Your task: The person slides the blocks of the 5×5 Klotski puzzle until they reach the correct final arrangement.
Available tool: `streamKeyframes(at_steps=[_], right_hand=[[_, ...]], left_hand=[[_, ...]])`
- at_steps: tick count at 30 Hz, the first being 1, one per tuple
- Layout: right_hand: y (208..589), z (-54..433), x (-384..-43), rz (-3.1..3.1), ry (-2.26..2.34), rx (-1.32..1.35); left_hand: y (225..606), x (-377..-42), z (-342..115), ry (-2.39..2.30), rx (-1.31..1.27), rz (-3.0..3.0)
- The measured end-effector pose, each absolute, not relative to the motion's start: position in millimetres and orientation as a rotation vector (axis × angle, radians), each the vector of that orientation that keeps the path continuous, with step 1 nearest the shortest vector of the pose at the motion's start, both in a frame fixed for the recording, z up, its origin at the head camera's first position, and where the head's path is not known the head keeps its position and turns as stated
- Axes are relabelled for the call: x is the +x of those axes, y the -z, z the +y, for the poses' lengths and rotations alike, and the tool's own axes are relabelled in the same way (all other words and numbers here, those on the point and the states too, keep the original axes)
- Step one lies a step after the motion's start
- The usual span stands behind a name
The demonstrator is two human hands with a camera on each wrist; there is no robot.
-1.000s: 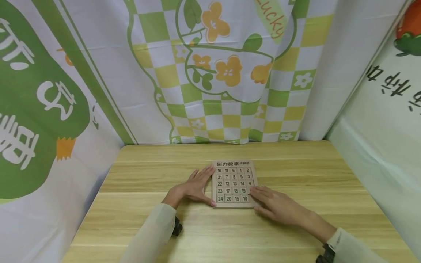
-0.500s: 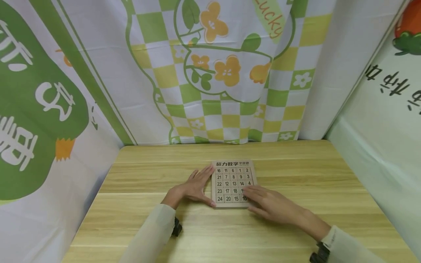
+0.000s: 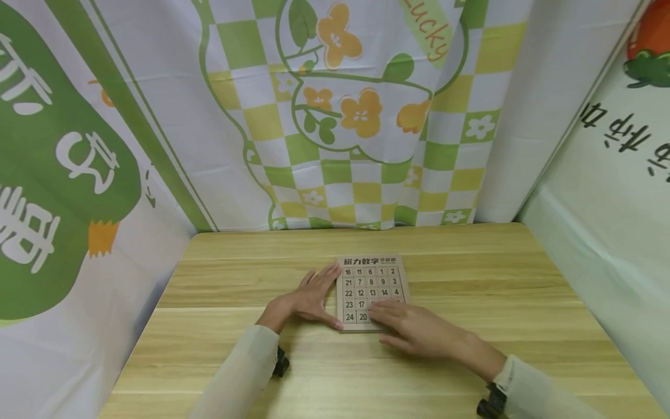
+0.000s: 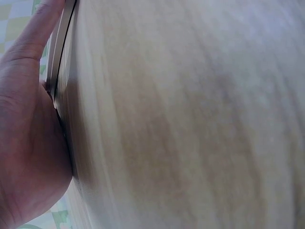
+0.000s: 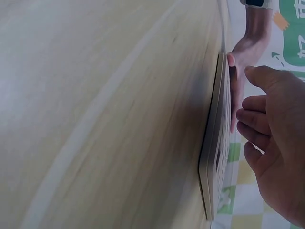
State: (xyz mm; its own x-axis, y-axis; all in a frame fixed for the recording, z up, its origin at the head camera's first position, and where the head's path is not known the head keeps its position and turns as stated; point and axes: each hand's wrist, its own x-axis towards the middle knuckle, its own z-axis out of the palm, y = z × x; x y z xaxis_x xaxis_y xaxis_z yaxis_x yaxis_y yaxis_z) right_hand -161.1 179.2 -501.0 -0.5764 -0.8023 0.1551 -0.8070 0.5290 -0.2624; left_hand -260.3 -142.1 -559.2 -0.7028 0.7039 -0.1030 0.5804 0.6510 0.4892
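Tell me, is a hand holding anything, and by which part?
Nothing is gripped: the left hand touches the number board along its left edge; the right hand is over the tiles.

On the counter (image 3: 471, 267), near the middle from side to side: number sliding puzzle (image 3: 373, 282), title strip (image 3: 361, 261) along the far edge. Against the puzzle's left edge, left hand (image 3: 309, 298), thumb (image 3: 332, 321) by the near corner, fingers (image 3: 327, 273) by the far one. Over the near right part, right hand (image 3: 421, 331); just left of that, tile 20 (image 3: 363, 317), then tile 24 (image 3: 349, 317). Behind the counter, hanging curtain (image 3: 356, 116); to either side, left cloth (image 3: 162, 273) and right cloth (image 3: 607, 233).
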Motion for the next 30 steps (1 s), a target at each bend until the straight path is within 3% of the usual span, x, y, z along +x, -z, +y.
streamKeyframes(at_steps=[18, 30], right_hand=[[508.7, 148.3, -164.9, -2.721, -0.421, 1.620], [509.2, 153.6, -162.5, -2.704, -0.390, 1.609]], left_hand=[[555.0, -258.6, -143.3, -0.650, 1.005, 2.564], [551.8, -257.6, -142.6, -0.647, 1.000, 2.559]])
